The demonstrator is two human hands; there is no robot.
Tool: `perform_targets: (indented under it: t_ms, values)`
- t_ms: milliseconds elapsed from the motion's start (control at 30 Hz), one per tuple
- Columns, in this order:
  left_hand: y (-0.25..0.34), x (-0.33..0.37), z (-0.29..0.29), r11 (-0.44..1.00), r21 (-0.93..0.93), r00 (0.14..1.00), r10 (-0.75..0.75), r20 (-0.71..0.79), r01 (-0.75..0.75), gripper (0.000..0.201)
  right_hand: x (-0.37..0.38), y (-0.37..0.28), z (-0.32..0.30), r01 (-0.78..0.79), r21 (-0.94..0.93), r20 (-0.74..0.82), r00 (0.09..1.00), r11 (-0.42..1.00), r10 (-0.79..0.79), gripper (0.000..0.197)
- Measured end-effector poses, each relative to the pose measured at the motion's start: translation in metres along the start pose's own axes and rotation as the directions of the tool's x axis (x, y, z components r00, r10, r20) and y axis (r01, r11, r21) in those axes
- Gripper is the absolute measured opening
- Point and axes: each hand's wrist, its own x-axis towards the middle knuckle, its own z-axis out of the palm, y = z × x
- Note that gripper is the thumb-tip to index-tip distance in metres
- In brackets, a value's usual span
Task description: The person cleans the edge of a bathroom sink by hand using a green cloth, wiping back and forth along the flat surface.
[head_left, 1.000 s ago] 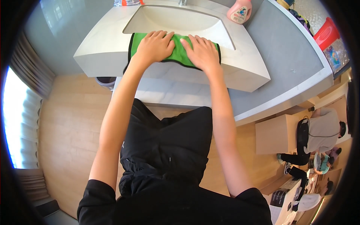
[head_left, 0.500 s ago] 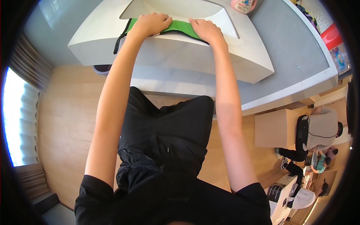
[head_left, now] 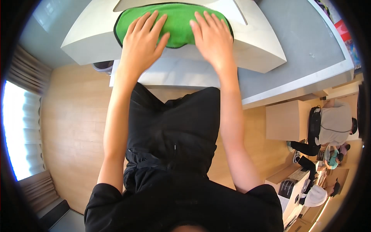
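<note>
A green cloth with black edging (head_left: 179, 29) lies spread over the front rim of the white sink, its near edge hanging down the front face. Flat on its left part rests my left hand (head_left: 143, 40), fingers stretched out and thumb apart. My right hand (head_left: 211, 38) presses on the right part of the cloth, palm down with the fingers spread. Neither hand grips anything. Beyond the cloth, only a corner of the sink basin (head_left: 232, 11) shows; the rest is covered or out of view.
A grey counter (head_left: 297, 50) with a pale edge adjoins the sink on the right. Below the sink's left side stands a bin (head_left: 102, 66). A curtained window (head_left: 23, 127) is at the far left. Other people, one in a grey shirt (head_left: 335, 120), are off to the right.
The cloth, bunched along the sink rim before, is now spread wide and hangs over the front. My hands have gone from curled over it to flat with fingers apart.
</note>
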Motion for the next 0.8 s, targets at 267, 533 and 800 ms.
perform_targets:
  t_ms: [267,533,800]
  values:
    - [0.009,-0.023,-0.034,0.994,-0.106,0.996,-0.027,0.089,0.037,0.044,-0.037,-0.031,-0.030,0.005,0.084,-0.034,0.999,0.996,-0.002,0.052]
    - [0.000,0.006,-0.020,0.998,-0.057,0.995,0.017,0.094,-0.011,0.036,-0.007,-0.008,0.003,0.046,0.030,-0.134,0.990,0.998,-0.042,0.054]
    - [-0.016,0.070,-0.004,0.990,-0.070,0.921,-0.087,0.379,0.122,0.037,0.050,0.025,0.020,-0.001,0.074,0.287,0.958,0.997,-0.020,0.060]
